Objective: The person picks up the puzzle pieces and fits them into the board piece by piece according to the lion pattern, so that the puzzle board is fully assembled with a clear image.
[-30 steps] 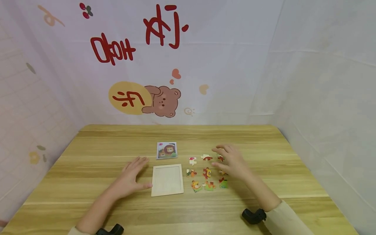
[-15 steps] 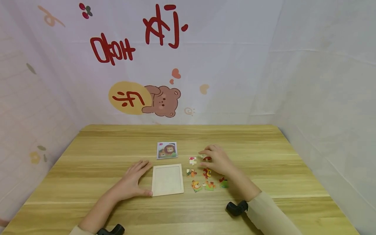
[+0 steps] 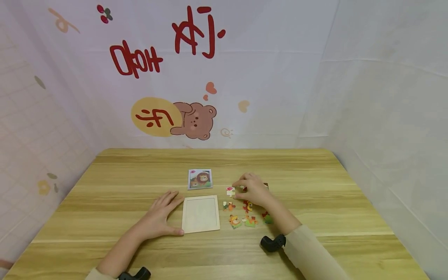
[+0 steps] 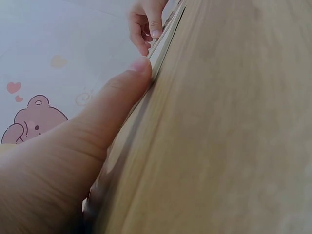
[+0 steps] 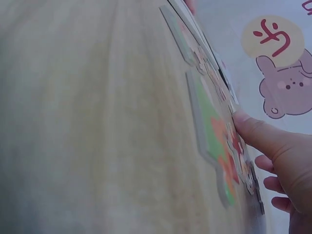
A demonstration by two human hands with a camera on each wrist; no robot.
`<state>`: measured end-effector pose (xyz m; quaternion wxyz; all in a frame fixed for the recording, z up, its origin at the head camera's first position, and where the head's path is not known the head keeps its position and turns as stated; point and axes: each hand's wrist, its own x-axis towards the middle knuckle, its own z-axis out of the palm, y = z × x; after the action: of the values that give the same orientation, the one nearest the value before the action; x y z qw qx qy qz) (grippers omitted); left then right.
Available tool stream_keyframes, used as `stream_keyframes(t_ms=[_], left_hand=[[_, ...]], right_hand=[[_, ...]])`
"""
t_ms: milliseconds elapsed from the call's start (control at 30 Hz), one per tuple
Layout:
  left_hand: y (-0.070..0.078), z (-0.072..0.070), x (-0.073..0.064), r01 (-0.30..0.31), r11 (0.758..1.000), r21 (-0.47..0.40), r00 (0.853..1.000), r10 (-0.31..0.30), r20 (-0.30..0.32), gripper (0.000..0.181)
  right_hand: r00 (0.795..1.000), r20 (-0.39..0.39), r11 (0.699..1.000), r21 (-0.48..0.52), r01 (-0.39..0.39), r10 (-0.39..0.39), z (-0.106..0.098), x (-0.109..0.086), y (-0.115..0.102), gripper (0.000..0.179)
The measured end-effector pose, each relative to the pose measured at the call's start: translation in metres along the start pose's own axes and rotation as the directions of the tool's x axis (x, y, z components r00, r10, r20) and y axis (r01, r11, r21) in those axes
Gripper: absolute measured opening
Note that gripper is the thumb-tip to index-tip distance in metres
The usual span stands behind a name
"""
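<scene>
A square wooden puzzle tray lies flat with a bare inside. At its left side is my left hand, fingers spread and thumb tip at the near left corner; that thumb tip touches the tray's edge in the left wrist view. My right hand reaches low over loose jigsaw pieces, thumb and forefinger apart. Their tips are right at a white piece with a pink mark. The right wrist view shows the thumb stretched out beyond a green and orange piece. The right hand covers some pieces.
A lion picture card lies behind the tray. Other pieces, including an orange and yellow one and a green and orange one, lie right of the tray. A printed cloth hangs behind the wooden table.
My right hand has moved left across the pieces, from the far right column to the white and pink piece. The left hand has shifted slightly and stays at the tray.
</scene>
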<state>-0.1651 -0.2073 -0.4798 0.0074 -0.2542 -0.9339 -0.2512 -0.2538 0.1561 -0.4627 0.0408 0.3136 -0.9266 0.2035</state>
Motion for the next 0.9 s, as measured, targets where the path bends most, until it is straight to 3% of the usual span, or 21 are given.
stream_keyframes(t_ms=[500,900], left_hand=[[0.0001,0.0007,0.0003,0.001,1.0,0.02,1.0,-0.001,0.01,0.109],[0.0016,0.0014,-0.001,0.001,1.0,0.011,1.0,-0.001,0.007,0.109]], right_hand=[[1.0,-0.016,0.998,0.068,-0.014,0.015,0.0037,0.0005,-0.0007,0.024],[0.998,-0.061,0.986,0.165,0.003,0.008,0.0014,-0.0038,-0.007,0.025]])
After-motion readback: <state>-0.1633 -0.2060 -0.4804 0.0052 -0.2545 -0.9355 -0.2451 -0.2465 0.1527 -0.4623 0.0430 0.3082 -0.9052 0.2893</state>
